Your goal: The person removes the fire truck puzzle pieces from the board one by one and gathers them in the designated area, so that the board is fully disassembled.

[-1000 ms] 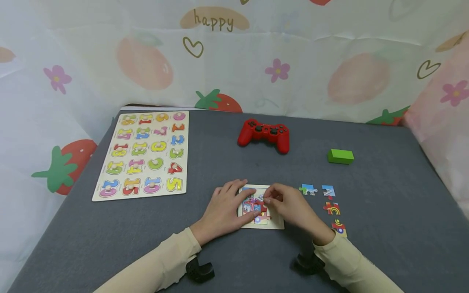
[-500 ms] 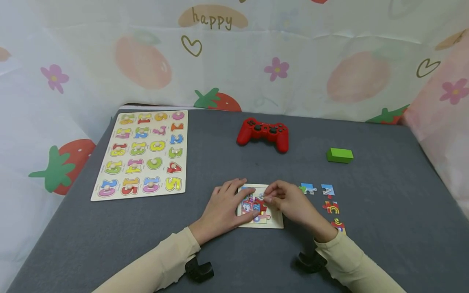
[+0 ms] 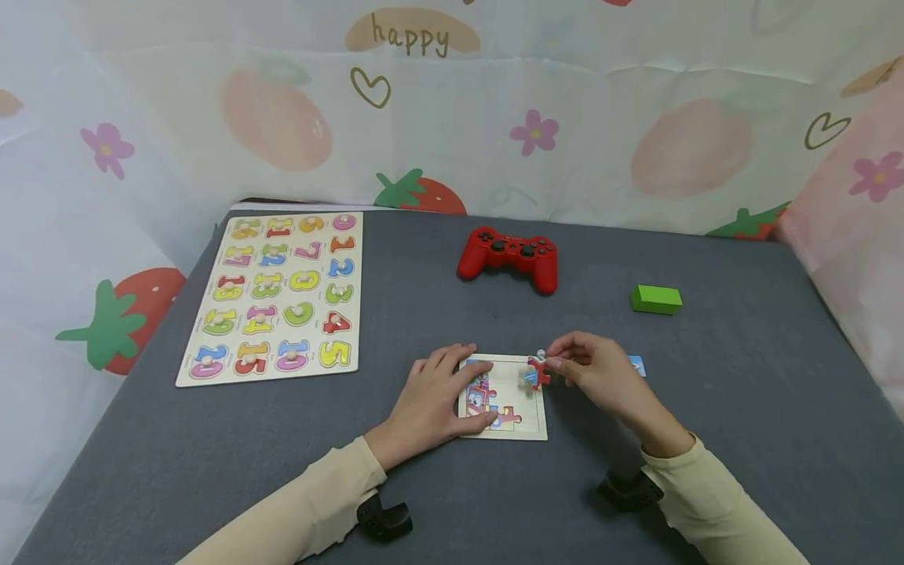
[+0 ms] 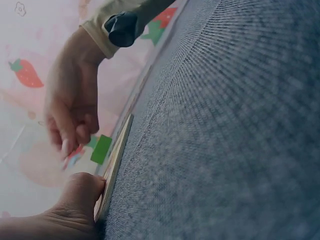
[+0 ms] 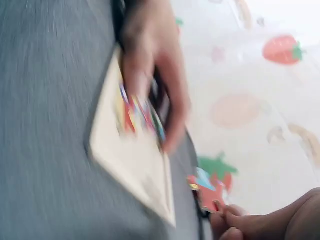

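Now, right hand [image 3: 596, 378]: your fingers are clamped on a piece [image 3: 539, 377], thumb against fingertip at its edge. That edge pinch probably suits something so small and flat, since you leave most of its face uncovered.
Piece: red with some blue, it sits up in the air by the far right corner of the tray [image 3: 531, 417], and the right wrist view shows it apart from the wood.
Left hand [image 3: 434, 402]: your fingers are apart and fairly straight, resting over the tray's left side, likely to stop it sliding on the surface [image 3: 417, 314].
Laid pieces [image 3: 478, 400]: they bunch at the tray's left, partly under your hand, so your thumb and forefinger seem to steady them too.
Tray's right half: you have bare wood there.
Loose piece [image 3: 639, 365]: blue, mostly hidden behind your right hand; you cannot tell what else lies there.
Controller [image 3: 508, 251], block [image 3: 655, 300], number board [image 3: 315, 339]: all stand well apart from the tray, which leaves your hands room.
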Action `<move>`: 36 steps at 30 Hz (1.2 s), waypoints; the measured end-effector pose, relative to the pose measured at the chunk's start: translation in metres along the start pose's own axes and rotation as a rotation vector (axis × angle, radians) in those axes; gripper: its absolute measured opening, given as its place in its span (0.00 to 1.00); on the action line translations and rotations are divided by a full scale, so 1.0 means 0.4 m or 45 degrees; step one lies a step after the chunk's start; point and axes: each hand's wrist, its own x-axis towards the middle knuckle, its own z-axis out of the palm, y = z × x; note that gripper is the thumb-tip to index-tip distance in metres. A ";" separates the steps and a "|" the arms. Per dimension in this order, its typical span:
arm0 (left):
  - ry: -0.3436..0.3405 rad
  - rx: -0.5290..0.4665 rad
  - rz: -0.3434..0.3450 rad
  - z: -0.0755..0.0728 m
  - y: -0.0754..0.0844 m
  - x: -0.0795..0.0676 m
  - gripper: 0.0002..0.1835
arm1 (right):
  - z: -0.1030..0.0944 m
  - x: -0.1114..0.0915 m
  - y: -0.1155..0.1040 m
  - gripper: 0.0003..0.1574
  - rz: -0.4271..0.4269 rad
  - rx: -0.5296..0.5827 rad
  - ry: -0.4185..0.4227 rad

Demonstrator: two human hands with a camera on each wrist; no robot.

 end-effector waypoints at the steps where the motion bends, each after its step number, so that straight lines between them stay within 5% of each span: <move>1: 0.000 -0.001 -0.002 0.000 0.000 0.000 0.35 | -0.017 -0.004 0.007 0.08 0.002 -0.032 0.005; 11: 0.021 -0.010 0.000 0.001 0.001 -0.003 0.36 | -0.134 -0.059 0.085 0.11 0.087 -0.143 -0.172; 25: 0.002 0.007 -0.010 0.004 -0.003 -0.004 0.36 | -0.109 -0.067 0.121 0.07 0.007 -0.263 -0.054; 36: 0.050 0.009 0.026 0.005 0.001 -0.001 0.35 | -0.115 -0.084 0.135 0.17 -0.369 -0.545 -0.044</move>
